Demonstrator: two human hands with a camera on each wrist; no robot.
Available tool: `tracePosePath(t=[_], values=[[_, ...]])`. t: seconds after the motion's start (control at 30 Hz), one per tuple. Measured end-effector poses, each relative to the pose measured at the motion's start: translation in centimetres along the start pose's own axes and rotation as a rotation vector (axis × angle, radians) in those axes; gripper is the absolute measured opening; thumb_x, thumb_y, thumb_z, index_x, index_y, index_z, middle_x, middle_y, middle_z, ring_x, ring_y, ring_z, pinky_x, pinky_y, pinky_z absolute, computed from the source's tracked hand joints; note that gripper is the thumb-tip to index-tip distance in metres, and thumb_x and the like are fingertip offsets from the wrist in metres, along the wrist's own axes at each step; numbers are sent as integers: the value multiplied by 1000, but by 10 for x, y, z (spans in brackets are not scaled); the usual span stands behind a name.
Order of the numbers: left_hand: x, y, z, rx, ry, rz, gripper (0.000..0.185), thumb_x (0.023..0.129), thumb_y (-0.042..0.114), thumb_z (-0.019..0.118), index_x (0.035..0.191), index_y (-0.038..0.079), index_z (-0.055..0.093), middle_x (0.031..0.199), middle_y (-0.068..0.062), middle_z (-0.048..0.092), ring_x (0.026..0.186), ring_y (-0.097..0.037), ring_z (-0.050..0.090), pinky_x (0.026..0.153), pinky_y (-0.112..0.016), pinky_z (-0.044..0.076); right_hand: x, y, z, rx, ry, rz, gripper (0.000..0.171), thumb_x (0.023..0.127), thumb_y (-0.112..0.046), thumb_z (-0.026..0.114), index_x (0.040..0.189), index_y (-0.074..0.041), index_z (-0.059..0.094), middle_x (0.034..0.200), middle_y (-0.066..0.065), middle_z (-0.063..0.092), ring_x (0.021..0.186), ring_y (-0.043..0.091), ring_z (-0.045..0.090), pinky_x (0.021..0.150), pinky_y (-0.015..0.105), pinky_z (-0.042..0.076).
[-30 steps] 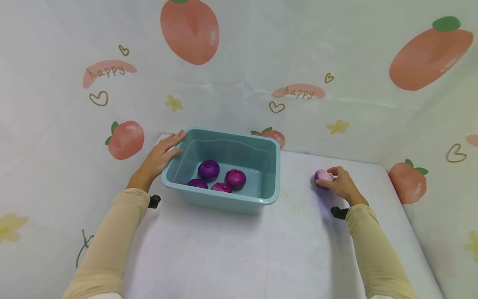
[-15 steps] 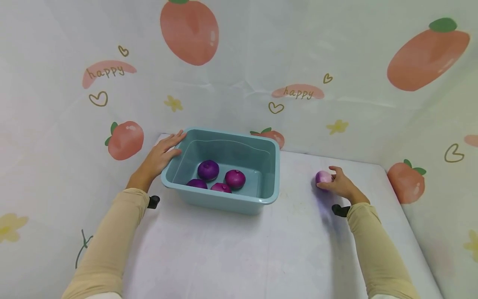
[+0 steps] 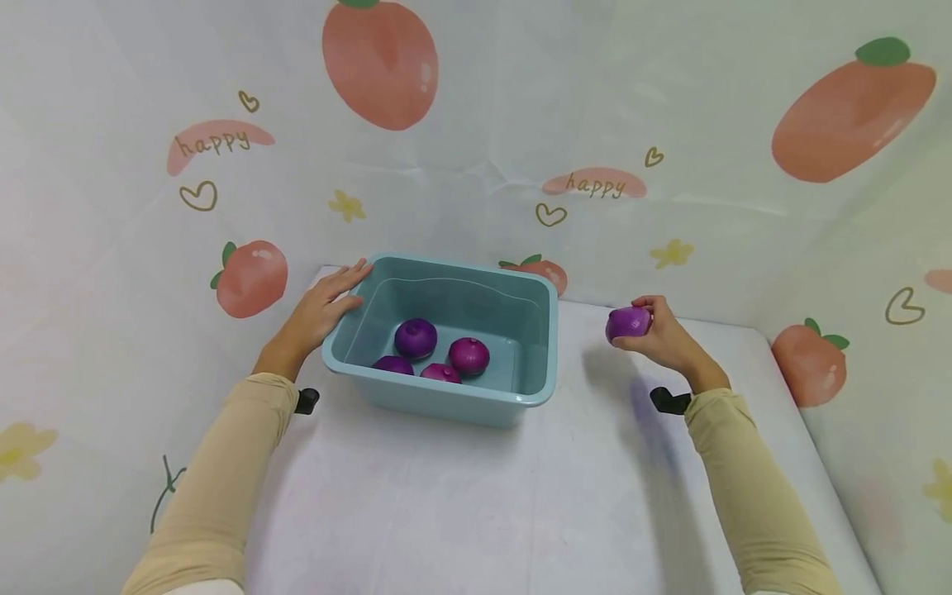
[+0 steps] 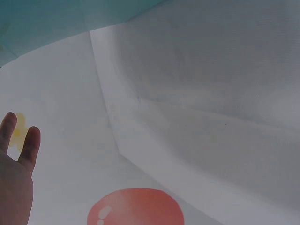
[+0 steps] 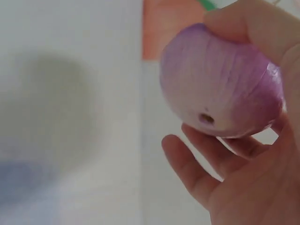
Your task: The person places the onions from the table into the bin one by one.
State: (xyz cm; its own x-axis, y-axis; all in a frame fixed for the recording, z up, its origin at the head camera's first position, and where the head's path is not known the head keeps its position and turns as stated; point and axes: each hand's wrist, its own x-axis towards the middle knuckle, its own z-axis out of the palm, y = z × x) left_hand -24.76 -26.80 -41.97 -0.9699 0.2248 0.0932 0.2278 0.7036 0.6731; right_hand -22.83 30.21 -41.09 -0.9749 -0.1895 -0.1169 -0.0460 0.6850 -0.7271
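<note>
Your left hand (image 3: 321, 308) lies flat with fingers straight and slightly spread, resting against the left rim of a teal plastic tub (image 3: 535, 347). In the left wrist view only two fingertips (image 4: 29, 140) and part of the palm show, in front of the white backdrop with a red fruit print; a strip of the tub's teal wall shows at the top.

The tub stands on the white table (image 3: 476, 496), toward its far left. Inside, on the tub's floor, lie four red onions: one toward the back left (image 3: 415, 337), one to its right (image 3: 469, 355), and two at the near wall (image 3: 392, 364) (image 3: 441, 373), close together.

To the right of the tub, well apart from it, your right hand (image 3: 665, 339) is raised above the table and grips a fifth red onion (image 3: 629, 323), fingers curled round it. In the right wrist view this onion (image 5: 220, 84) fills the upper right, pale purple with a small dark root spot facing down, thumb over its top and fingers (image 5: 197, 168) cupped beneath. Its shadow falls on the table below.
</note>
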Motion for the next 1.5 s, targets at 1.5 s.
tracePosePath(t=[1.5], values=[[1, -2, 0, -15, 1, 18, 54, 106, 34, 45, 158, 37, 35, 169, 8, 27, 160, -34, 16, 120, -75, 13, 93, -218, 115, -17, -397, -474, 75, 82, -28, 81, 147, -11, 47, 143, 6, 55, 124, 22, 58, 102, 36, 55]])
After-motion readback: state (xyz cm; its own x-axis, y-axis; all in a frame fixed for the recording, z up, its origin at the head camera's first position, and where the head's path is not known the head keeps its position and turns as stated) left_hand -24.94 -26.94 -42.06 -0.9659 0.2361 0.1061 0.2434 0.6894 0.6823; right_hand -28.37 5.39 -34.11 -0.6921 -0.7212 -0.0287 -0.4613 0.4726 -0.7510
